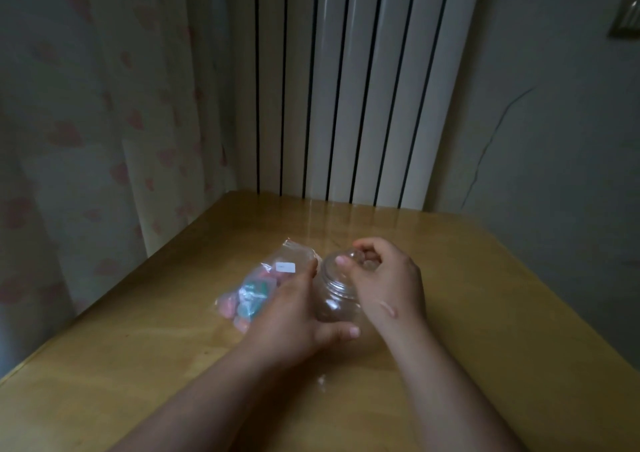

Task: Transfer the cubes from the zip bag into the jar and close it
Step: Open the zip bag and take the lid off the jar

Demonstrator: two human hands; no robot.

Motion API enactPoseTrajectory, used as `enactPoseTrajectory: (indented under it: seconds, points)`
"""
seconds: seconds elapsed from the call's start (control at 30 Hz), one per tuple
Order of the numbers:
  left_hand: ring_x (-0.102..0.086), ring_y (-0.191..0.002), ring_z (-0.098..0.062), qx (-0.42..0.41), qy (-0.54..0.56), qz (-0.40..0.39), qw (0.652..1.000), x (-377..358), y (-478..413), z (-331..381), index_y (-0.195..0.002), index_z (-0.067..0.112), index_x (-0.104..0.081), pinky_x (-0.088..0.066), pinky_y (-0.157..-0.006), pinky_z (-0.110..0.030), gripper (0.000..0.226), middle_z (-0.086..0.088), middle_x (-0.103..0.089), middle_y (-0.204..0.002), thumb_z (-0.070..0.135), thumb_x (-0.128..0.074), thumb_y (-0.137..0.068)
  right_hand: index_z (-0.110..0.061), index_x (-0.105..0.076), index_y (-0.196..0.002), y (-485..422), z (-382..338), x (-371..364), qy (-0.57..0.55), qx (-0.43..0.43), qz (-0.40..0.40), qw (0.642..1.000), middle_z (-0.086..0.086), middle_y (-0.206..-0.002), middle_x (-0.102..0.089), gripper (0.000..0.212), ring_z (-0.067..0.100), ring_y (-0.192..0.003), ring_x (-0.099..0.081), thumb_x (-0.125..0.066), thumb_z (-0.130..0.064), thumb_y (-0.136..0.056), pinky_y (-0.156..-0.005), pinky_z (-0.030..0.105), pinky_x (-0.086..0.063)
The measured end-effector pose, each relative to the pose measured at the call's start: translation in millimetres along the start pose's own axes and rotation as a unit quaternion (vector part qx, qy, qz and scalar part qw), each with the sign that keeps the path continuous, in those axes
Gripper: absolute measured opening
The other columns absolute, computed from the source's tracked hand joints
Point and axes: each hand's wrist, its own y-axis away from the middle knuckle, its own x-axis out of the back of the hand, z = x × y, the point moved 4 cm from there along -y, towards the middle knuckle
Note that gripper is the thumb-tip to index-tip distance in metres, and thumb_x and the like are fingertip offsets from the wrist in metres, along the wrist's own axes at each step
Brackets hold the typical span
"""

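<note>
A clear jar (334,297) stands on the wooden table (485,313). My left hand (294,316) wraps around the jar's body from the left, thumb across its front. My right hand (384,278) grips the clear lid (341,256) on top of the jar with its fingertips. Just left of the jar lies a clear zip bag (258,287) with several pink, teal and green cubes inside and a small white label near its top. The bag's right part is hidden behind my left hand.
The table's far edge meets a white ribbed radiator (353,87). A curtain with pink hearts (104,139) hangs along the table's left edge. A grey wall is on the right.
</note>
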Motion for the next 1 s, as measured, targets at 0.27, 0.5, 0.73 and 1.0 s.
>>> enactPoseTrajectory:
  seconds: [0.27, 0.5, 0.73, 1.0]
  points:
    - [-0.053, -0.124, -0.020, 0.016, -0.116, 0.047, 0.992, -5.3, 3.3, 4.4, -0.145, 0.028, -0.033, -0.045, -0.099, -0.036, 0.113, 0.001, -0.060, -0.134, 0.084, -0.067, -0.053, -0.028, -0.069, -0.110, -3.0, -0.6, -5.3, 0.032, 0.011, -0.007, 0.999, -0.006, -0.105, -0.070, 0.024, 0.015, -0.099, -0.063, -0.071, -0.033, -0.086, -0.067, 0.020, -0.044]
    - [-0.059, -0.114, -0.019, 0.038, -0.142, 0.044, 0.988, -8.0, -1.3, -5.3, -0.142, 0.031, -0.036, -0.052, -0.090, -0.039, 0.118, 0.004, -0.066, -0.122, 0.093, -0.058, -0.044, -0.039, -0.056, -0.107, 0.8, 5.3, -9.4, 0.020, 0.020, -0.054, 0.998, -0.008, -0.114, -0.056, 0.043, 0.012, -0.111, -0.050, -0.077, -0.051, -0.071, -0.086, 0.025, -0.042]
    - [-0.058, -0.120, -0.018, 0.040, -0.123, 0.019, 0.991, -10.4, -5.1, -11.1, -0.147, 0.037, -0.029, -0.052, -0.093, -0.043, 0.134, 0.008, -0.063, -0.129, 0.096, -0.061, -0.031, -0.030, -0.062, -0.109, 0.0, -0.3, -5.1, 0.097, 0.017, -0.064, 0.993, -0.011, -0.101, -0.065, 0.064, 0.012, -0.093, -0.062, -0.079, -0.060, -0.055, -0.072, 0.023, -0.047]
    - [-0.061, -0.114, -0.013, 0.032, -0.116, 0.004, 0.993, -10.5, -6.4, -12.8, -0.139, 0.042, -0.043, -0.054, -0.090, -0.039, 0.120, 0.017, -0.062, -0.126, 0.094, -0.065, -0.033, -0.040, -0.048, -0.131, -0.8, 9.0, -8.8, 0.074, 0.035, -0.137, 0.987, -0.007, -0.140, -0.039, 0.091, 0.016, -0.132, -0.036, -0.069, -0.074, -0.049, -0.110, 0.034, -0.034]
